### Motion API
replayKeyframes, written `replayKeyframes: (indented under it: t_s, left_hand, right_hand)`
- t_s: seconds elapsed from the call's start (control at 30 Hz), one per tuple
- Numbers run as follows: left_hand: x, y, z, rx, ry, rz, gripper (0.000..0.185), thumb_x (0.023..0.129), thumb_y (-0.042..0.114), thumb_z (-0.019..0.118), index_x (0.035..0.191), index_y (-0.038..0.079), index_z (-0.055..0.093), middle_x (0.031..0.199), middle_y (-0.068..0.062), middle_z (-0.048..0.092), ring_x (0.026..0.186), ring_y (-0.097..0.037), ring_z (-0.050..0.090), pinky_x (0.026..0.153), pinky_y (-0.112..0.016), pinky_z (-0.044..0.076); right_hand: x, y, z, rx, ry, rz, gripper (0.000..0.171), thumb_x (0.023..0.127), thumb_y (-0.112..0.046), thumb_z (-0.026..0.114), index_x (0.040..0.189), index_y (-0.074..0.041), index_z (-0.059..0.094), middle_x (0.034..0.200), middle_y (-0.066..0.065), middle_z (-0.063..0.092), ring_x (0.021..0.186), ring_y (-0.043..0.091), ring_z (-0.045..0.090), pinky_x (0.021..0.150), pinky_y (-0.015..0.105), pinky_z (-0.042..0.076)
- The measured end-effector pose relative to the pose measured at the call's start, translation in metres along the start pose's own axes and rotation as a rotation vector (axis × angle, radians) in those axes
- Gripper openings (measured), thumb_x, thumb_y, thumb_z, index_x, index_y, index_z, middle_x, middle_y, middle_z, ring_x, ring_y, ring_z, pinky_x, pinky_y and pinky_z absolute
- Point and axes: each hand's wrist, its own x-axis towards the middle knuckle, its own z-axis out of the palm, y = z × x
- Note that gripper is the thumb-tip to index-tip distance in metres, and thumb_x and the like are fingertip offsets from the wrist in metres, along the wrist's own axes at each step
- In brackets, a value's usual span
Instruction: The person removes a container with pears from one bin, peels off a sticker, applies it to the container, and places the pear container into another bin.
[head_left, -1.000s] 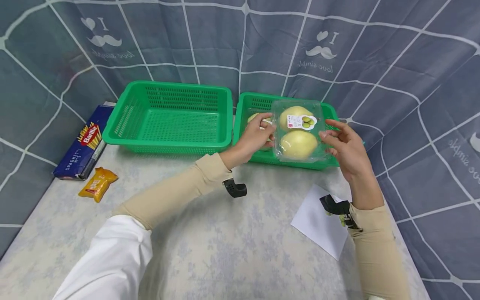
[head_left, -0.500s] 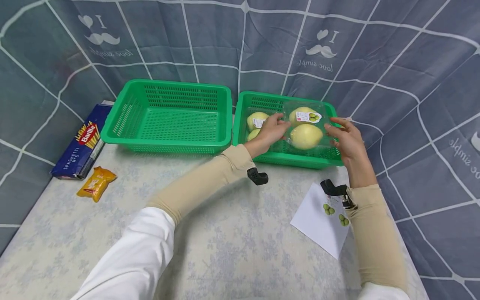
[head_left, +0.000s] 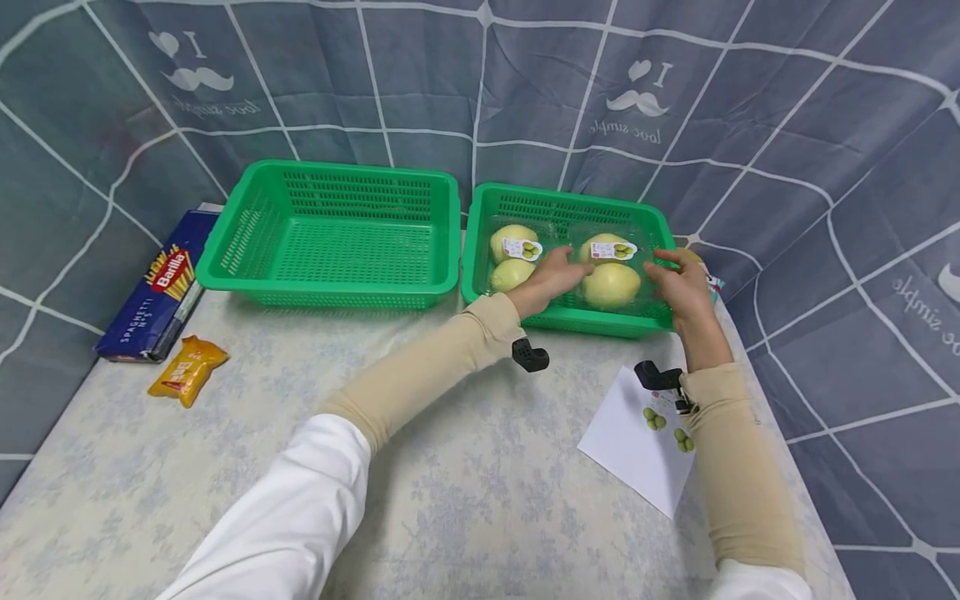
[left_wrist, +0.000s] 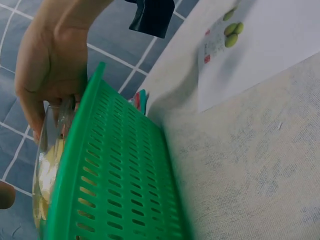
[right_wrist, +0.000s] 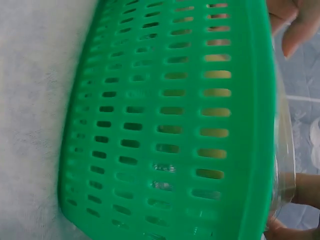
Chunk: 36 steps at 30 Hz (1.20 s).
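Note:
A clear pack with two yellow-green pears [head_left: 611, 279] sits low in the right green basket [head_left: 585, 322]. My left hand [head_left: 557, 273] holds its left side and my right hand [head_left: 675, 279] grips its right edge. A second pear pack [head_left: 512, 254] lies in the same basket, just left of my left hand. In the left wrist view the right hand [left_wrist: 42, 75] curls round the clear pack's rim [left_wrist: 47, 170] above the basket wall [left_wrist: 125, 180]. The right wrist view is filled by the basket wall [right_wrist: 165, 125], with the clear pack [right_wrist: 285, 150] behind it.
A second green basket [head_left: 330, 292] stands to the left with nothing in it. A blue spaghetti box [head_left: 153, 287] and a yellow packet [head_left: 187, 369] lie at the table's left edge. A white sheet with fruit pictures [head_left: 630, 442] lies under my right forearm. Patterned cloth hangs behind.
Both hands have lowered the pear pack from above the right basket down into it, beside the other pack. They have kept hold of its sides.

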Motion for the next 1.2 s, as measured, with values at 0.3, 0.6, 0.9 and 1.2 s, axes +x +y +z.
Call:
replayKeyframes:
  t_s: [0.3,0.6,0.9,1.2]
  left_hand:
    - [0.001,-0.003,0.006,0.136,0.048,0.067,0.065,0.103,0.025,0.053,0.158,0.003,0.026,0.156,-0.013,0.042,0.128,-0.025,0.051,0.100,-0.037,0.048]
    - [-0.001,-0.001,0.020,0.228,0.055,0.069,0.062,0.103,0.025,0.051,0.156,0.002,0.030,0.150,-0.013,0.046,0.093,-0.022,0.050,0.079,-0.031,0.042]
    - [-0.001,0.000,0.022,0.338,0.053,0.112,0.073,0.104,0.034,0.052,0.161,0.003,0.016,0.166,-0.012,0.030,0.155,-0.028,0.025,0.123,-0.043,0.033]
    - [-0.008,0.002,0.011,0.199,-0.032,0.088,0.080,0.102,0.034,0.056,0.162,0.006,0.012,0.169,-0.008,0.019,0.157,-0.025,0.019,0.127,-0.040,0.027]
  right_hand:
    - [0.003,0.001,0.012,-0.198,-0.137,0.013,0.065,0.106,-0.031,0.048,0.159,-0.003,0.022,0.163,0.028,0.021,0.148,0.046,0.028,0.118,0.058,0.032]
    - [0.005,0.000,0.015,-0.436,-0.230,-0.014,0.070,0.105,-0.035,0.047,0.159,-0.001,0.019,0.163,0.033,0.017,0.149,0.051,0.023,0.118,0.064,0.029]
    - [0.008,-0.007,0.024,-0.608,-0.253,-0.066,0.076,0.105,-0.034,0.046,0.161,-0.001,0.006,0.161,0.035,0.019,0.149,0.051,0.023,0.119,0.064,0.028]
    - [0.001,-0.014,0.030,-0.730,-0.238,-0.166,0.078,0.104,-0.040,0.049,0.159,0.004,0.013,0.162,0.033,0.018,0.151,0.051,0.016,0.120,0.066,0.022]
